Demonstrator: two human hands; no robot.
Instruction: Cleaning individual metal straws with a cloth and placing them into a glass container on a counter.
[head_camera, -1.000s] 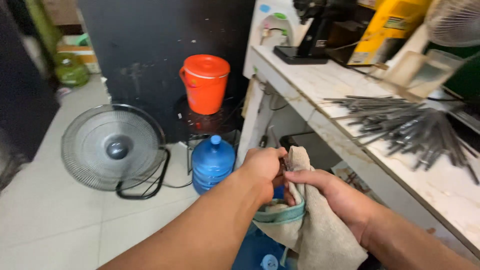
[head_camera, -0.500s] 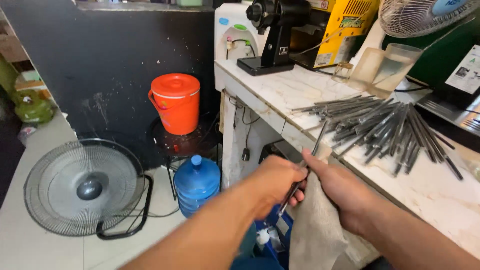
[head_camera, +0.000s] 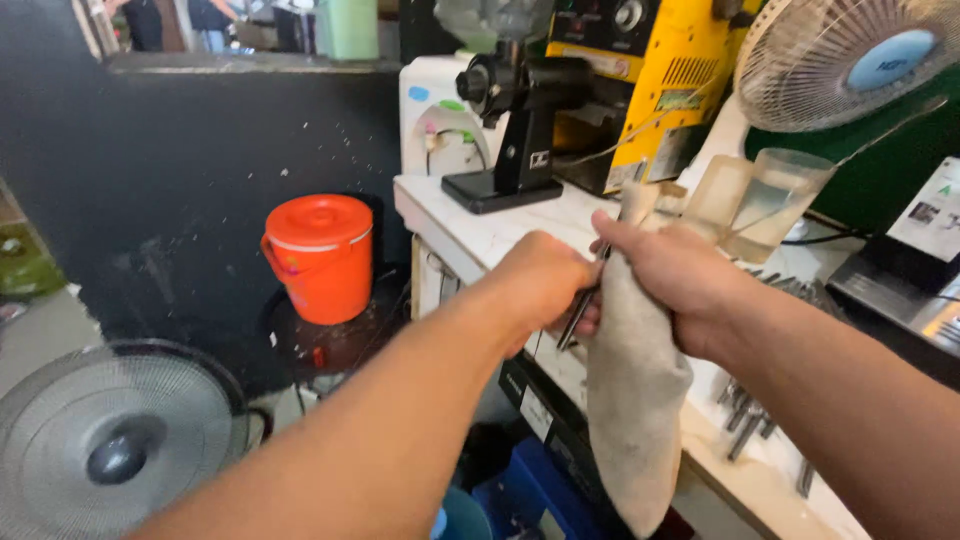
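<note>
My left hand (head_camera: 540, 285) is closed on the lower end of a thin metal rod (head_camera: 578, 312) that slants up toward my right hand. My right hand (head_camera: 668, 278) grips a grey cloth (head_camera: 632, 400) wrapped around the rod's upper part; the cloth hangs down below my hands. Both hands are raised in front of the white counter (head_camera: 480, 235). More metal rods (head_camera: 745, 420) lie on the counter behind my right forearm, mostly hidden.
On the counter stand a black grinder (head_camera: 515, 120), a yellow machine (head_camera: 655, 75), clear plastic cups (head_camera: 775, 200) and a desk fan (head_camera: 835, 55). An orange lidded bucket (head_camera: 320, 255) sits on a dark stand at left. A floor fan (head_camera: 115, 440) lies lower left.
My view has risen from the floor toward the counter. Both hands have lifted with the rod and cloth, and the cloth now covers more of the rod.
</note>
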